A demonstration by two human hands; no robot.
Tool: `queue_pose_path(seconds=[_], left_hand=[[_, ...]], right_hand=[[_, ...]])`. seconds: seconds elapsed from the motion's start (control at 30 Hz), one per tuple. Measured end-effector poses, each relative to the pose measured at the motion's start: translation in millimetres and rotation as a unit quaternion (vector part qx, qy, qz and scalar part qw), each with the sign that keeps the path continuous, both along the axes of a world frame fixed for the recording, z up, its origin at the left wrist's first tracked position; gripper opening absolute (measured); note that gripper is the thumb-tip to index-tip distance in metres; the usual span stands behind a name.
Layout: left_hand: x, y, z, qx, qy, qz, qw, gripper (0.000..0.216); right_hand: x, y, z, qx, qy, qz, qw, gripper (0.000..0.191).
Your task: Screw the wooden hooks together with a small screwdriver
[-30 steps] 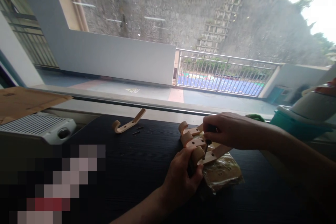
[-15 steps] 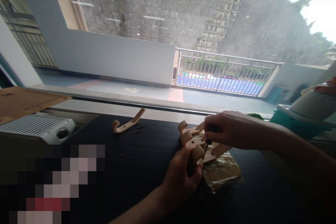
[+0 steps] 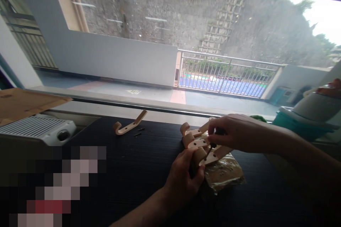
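My left hand point(image 3: 183, 173) grips the curled end of the nearest wooden hook point(image 3: 212, 157), its thumb and fingers on either side. In my right hand point(image 3: 226, 133) is a dark-handled screwdriver point(image 3: 213, 145), its shaft pointing down at a hole close to the curl. The tip itself is too small to make out. Two more wooden hooks, one in the middle point(image 3: 197, 144) and one farther back point(image 3: 192, 133), lie alongside. Under the hooks is a brown piece in clear plastic wrapping point(image 3: 225, 175).
Another wooden hook point(image 3: 130, 126) lies apart on the dark table point(image 3: 128, 177), beside a few dark screws point(image 3: 137, 134). A white slatted appliance point(image 3: 39, 129) and brown cardboard point(image 3: 32, 103) stand at left. A teal bin point(image 3: 290, 124) is at right, and a window runs behind the table.
My right hand has turned slightly around the screwdriver handle. My left hand keeps its hold on the hook, and the hooks stay nearly where they were.
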State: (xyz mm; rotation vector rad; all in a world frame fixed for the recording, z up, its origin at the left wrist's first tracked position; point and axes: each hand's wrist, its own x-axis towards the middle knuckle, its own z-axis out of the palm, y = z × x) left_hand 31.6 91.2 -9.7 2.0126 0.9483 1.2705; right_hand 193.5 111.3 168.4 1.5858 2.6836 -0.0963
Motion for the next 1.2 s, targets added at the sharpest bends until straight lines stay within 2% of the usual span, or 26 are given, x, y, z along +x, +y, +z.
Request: queue_pose_path(seconds=[0.3,0.5,0.63,0.77,1.03,1.2], left_hand=[[0,0,-0.7,-0.004,-0.003,-0.001,1.000,0.038],[0,1,-1.4,0.001,-0.013,-0.001,1.000,0.041],[0,0,2.5,0.002,-0.012,-0.006,1.000,0.040],[1,0,1.9,0.019,-0.015,0.013,1.000,0.040],[0,1,0.7,0.014,-0.013,-0.001,1.000,0.040],[1,5,-11.0,0.047,-0.021,0.016,0.999,0.042]], right_hand=[[-6,3,-10.1,-0.004,0.030,0.008,1.000,0.026],[-3,3,-5.5,0.003,0.014,-0.016,1.000,0.028],[3,0,-0.2,-0.018,-0.006,0.019,1.000,0.020],[4,-2,-0.3,-0.030,0.007,0.043,0.999,0.021],[0,7,-6.5,-0.045,0.041,-0.009,0.998,0.023],[-3,3,-5.0,-0.025,0.032,-0.029,0.999,0.019]])
